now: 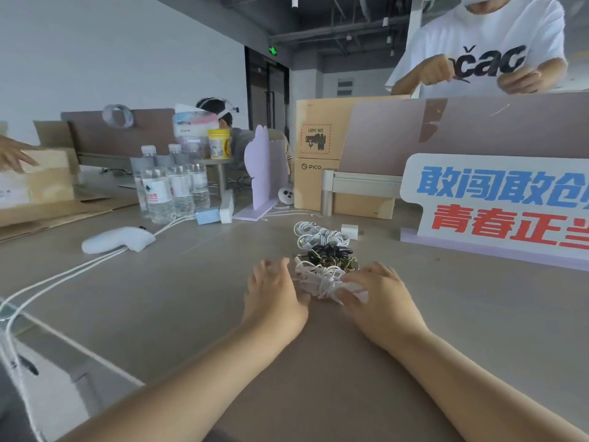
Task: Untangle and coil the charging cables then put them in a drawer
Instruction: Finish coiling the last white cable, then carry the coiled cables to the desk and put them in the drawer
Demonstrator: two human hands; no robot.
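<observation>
White cable bundle (322,280) on worktop (197,282): flanked and touched by left hand (274,291) and right hand (379,295), fingers loosely spread, nothing pinched.

Grey desk (197,301), white wall (127,59), dark exposed ceiling (318,14), glass doors (267,87)

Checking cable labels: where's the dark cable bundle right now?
Head view, centre of the table: the dark cable bundle lies between the far white cable bundle and the near white bundle under both hands.
</observation>
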